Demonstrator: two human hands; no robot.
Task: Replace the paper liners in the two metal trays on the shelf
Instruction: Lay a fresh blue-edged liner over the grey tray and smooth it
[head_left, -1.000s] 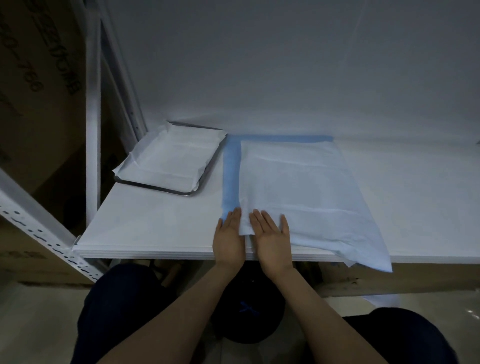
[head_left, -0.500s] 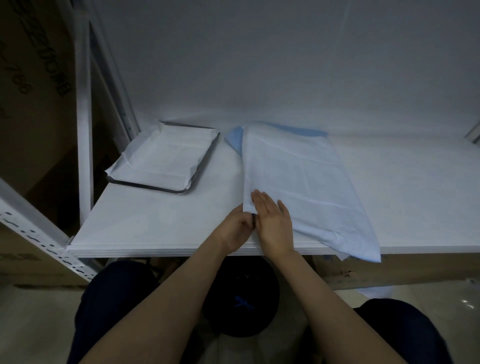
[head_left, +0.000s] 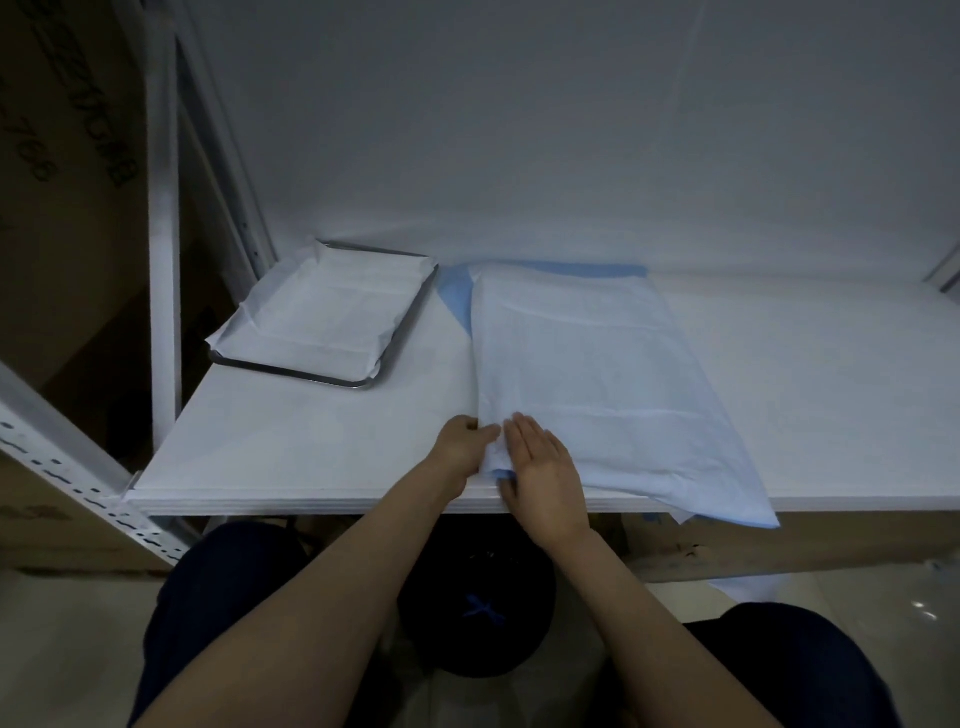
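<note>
on my feed, the left hand (head_left: 462, 447) pinches the near left corner of a folded paper liner (head_left: 597, 374), fingers curled round the edge. the right hand (head_left: 545, 467) lies flat just beside it, fingers straight and pressed together on the sheet. the liner runs away from the fingertips across the white shelf (head_left: 291, 447), its near right corner drooping past the front edge. it is pale, whitish on top with a brighter blue layer showing at the far left, lightly creased. i judge it light, soft and quick to slide or tear, best taken at a corner or along an edge, with a flat palm to steady it. well left of the fingers and farther back, a metal tray (head_left: 291, 375) holds a white liner (head_left: 322, 317); i see no second tray.
</note>
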